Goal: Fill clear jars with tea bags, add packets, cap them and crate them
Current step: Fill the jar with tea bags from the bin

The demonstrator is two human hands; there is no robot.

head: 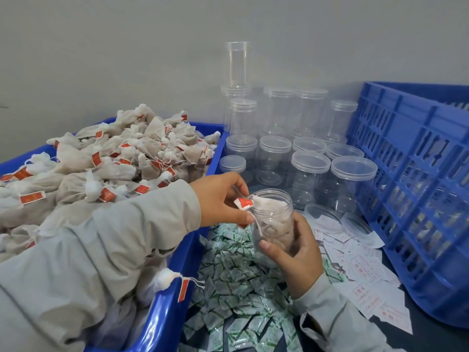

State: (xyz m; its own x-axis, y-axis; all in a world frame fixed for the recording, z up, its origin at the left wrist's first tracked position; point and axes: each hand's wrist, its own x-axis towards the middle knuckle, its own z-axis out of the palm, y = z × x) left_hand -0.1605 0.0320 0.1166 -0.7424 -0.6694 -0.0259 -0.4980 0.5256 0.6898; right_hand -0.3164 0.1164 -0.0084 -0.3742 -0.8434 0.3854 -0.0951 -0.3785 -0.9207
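Filling step, head view, I log as follows. Right hand: fingers wrapped round an uncapped clear jar, tilted toward the left hand. Left fingers pinch the red tag of a tea bag lying across the jar mouth, partly inside. Tea bag bin: left of the fingers, heaped. Green-white packets: below both hands. Loose lids: just right of the jar. Capped empty jars: beyond. Blue crate: far right. Next move, I judge: push the bag down, let go of the tag, fetch another.
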